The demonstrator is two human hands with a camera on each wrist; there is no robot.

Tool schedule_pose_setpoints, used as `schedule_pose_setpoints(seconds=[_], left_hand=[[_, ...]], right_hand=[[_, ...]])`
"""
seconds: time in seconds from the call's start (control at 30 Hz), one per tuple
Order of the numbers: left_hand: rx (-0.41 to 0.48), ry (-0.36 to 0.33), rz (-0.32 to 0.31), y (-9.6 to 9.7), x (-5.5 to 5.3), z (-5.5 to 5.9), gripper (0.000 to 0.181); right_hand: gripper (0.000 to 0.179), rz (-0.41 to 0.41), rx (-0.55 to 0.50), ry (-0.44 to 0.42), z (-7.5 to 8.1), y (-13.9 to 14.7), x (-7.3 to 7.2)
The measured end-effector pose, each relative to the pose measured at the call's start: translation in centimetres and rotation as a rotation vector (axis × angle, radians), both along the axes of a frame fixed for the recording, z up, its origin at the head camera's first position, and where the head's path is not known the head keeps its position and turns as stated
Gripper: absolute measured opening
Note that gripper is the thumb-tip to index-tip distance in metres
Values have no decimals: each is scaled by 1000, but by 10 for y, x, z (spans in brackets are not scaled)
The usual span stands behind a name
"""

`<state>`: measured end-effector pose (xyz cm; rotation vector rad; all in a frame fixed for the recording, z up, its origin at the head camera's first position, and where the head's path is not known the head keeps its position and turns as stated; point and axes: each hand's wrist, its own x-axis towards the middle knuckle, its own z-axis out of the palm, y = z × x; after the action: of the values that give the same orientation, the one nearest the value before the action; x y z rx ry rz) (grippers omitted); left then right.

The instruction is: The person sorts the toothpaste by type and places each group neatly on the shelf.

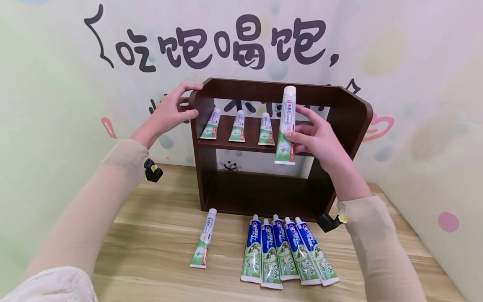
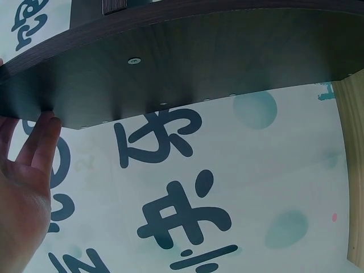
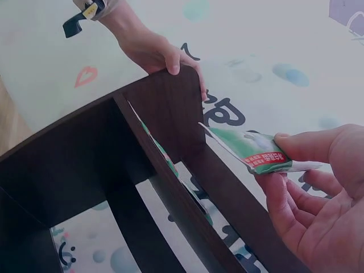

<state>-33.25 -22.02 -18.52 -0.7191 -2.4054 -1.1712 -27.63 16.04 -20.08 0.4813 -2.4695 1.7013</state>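
My right hand [image 1: 315, 134] pinches a white and green toothpaste tube [image 1: 287, 109] between thumb and fingers, its white cap up. It is held in front of the right part of the brown wooden shelf [image 1: 241, 86], and its flat end shows in the right wrist view. With thumb and fingers around the upper corner of the left side panel [image 1: 198, 102], my left hand [image 1: 171, 111] holds the shelf. Three similar tubes lean on the middle board: one at the left [image 1: 211, 124], one in the middle [image 1: 237, 126] and another [image 1: 266, 129] beside the held tube.
One more white and green tube [image 1: 204, 238] lies on the wooden table [image 1: 151, 235] before the shelf. To its right, several blue and green toothpaste tubes [image 1: 284, 251] lie fanned side by side. Behind the shelf stands a wall [image 1: 241, 37] printed with large dark characters.
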Motion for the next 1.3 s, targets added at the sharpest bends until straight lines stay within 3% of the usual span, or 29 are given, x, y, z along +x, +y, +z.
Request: schedule_pose_setpoints(seconds=[0.6,1.3], left_hand=[[-1,4,-4,-1,-2,0,59],[10,7,-21,1,1,0,58]], right_hand=[[73,-51,15,7,21,11,-28],[74,-62,4,-43,8,30,-65]])
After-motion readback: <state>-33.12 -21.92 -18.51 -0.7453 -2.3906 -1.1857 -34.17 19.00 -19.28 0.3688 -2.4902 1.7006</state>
